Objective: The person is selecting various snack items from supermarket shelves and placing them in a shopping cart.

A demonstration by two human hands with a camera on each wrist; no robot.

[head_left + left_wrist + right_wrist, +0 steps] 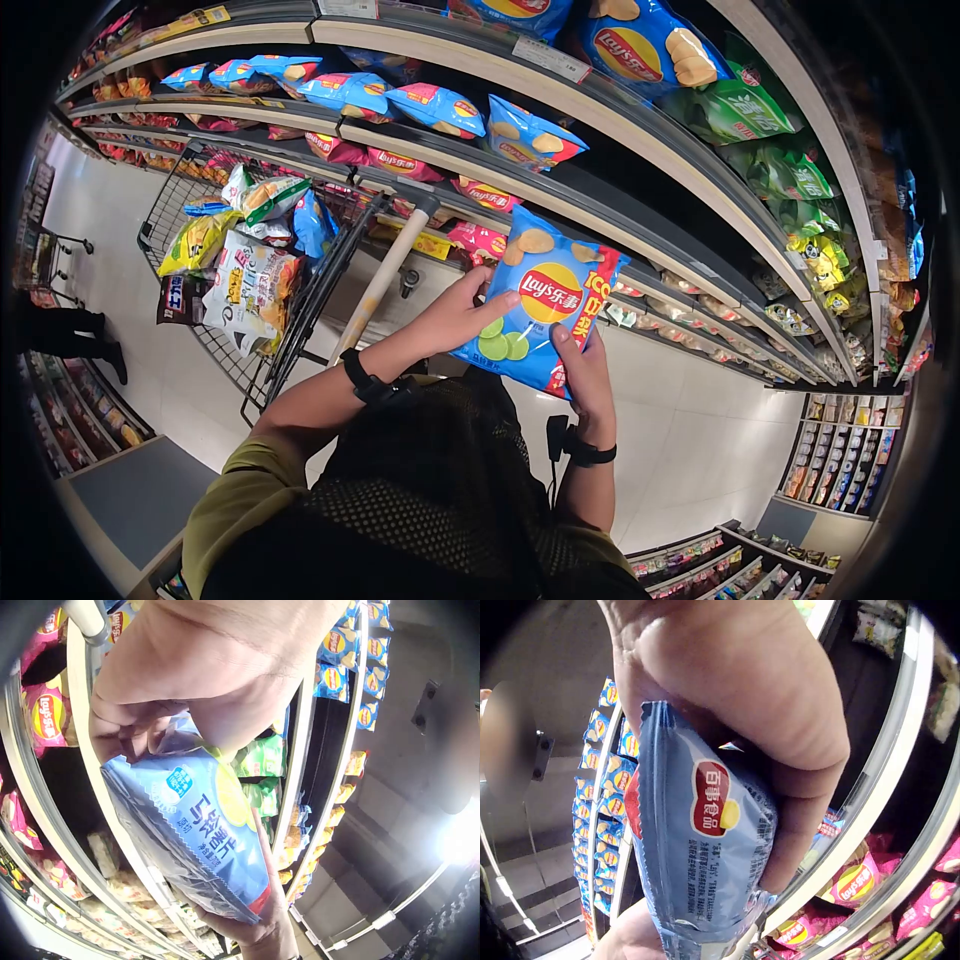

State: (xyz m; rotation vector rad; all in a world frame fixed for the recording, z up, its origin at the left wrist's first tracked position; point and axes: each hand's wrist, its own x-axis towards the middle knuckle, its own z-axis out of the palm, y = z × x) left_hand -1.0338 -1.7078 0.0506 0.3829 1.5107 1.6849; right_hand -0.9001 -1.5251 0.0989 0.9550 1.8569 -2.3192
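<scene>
A blue Lay's bag of chips with lime slices on its front is held up before the body in the head view. My left hand grips its left edge, thumb on the front. At the lower right edge, my right hand pinches the bag with the thumb on the front and the fingers behind. In the left wrist view the bag's bottom seam faces the camera, with fingers curled at its corner. The right wrist view shows the bag's printed back and fingers wrapped round behind it.
A wire shopping cart stands at the left, with several snack bags inside and a pale handle. Shelves of chips curve across the front and right. A person's dark-clothed leg shows at the far left on the tiled floor.
</scene>
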